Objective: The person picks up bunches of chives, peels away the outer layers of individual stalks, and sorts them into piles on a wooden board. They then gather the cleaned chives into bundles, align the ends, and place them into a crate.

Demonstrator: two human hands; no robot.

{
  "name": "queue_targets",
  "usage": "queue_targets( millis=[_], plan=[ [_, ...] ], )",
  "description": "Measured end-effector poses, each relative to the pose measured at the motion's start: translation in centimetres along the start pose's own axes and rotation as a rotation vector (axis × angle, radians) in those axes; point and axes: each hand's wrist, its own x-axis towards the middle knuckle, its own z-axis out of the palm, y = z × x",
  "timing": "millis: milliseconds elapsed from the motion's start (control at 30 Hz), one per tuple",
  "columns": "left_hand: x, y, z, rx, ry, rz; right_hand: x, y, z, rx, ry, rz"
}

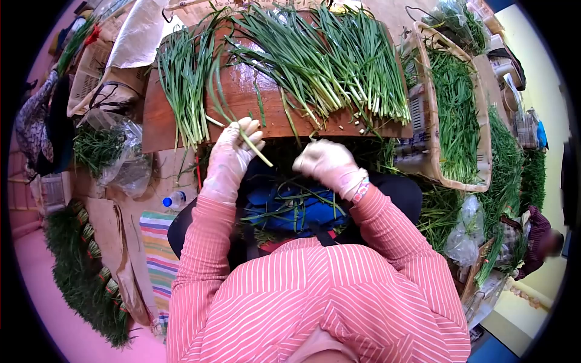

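Observation:
My left hand (231, 151), in a whitish glove, pinches a long green stalk of garlic chives (259, 153) at the front edge of a brown wooden board (239, 91). The stalk's pale end points down toward my lap, and its leaves trail up over the board. My right hand (330, 162), also gloved, is closed just to the right, apart from the stalk; what its fingers hold, if anything, is too small to make out. A small bunch of chives (184, 91) lies on the board's left side, and a larger pile (327, 66) covers its middle and right.
At right stands a crate (428, 115) filled with greens. Leaf scraps lie on the blue cloth (284, 206) over my lap. On the left are a plastic bag (128, 163), a water bottle (174, 200) and tied bundles of greens (85, 278). Another person's dark sleeve (535, 242) shows far right.

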Motion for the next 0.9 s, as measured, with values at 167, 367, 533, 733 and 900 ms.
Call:
queue_targets(
  millis=[167, 367, 533, 733, 900],
  plan=[
    [-0.5, 0.5, 1.1, -0.124, 0.009, -0.169, 5.1, 0.0, -2.7, -0.524, 0.547, -0.036],
    [-0.7, 0.0, 3.2, 0.087, -0.061, -0.174, 7.3, -0.8, -1.4, -0.251, 0.243, 0.164],
    [-0.2, -0.9, 3.0, 0.168, -0.203, -0.249, 2.4, -1.8, 1.5, -0.032, 0.156, -0.064],
    [-1.3, -0.7, 4.1, 0.239, -0.165, -0.154, 2.4, -1.1, 3.1, 0.377, 0.171, 0.07],
    [-0.7, -0.2, 2.9, 0.309, -0.041, -0.085, -0.1, 0.1, 2.4, -0.312, 0.005, 0.171]
  ],
)
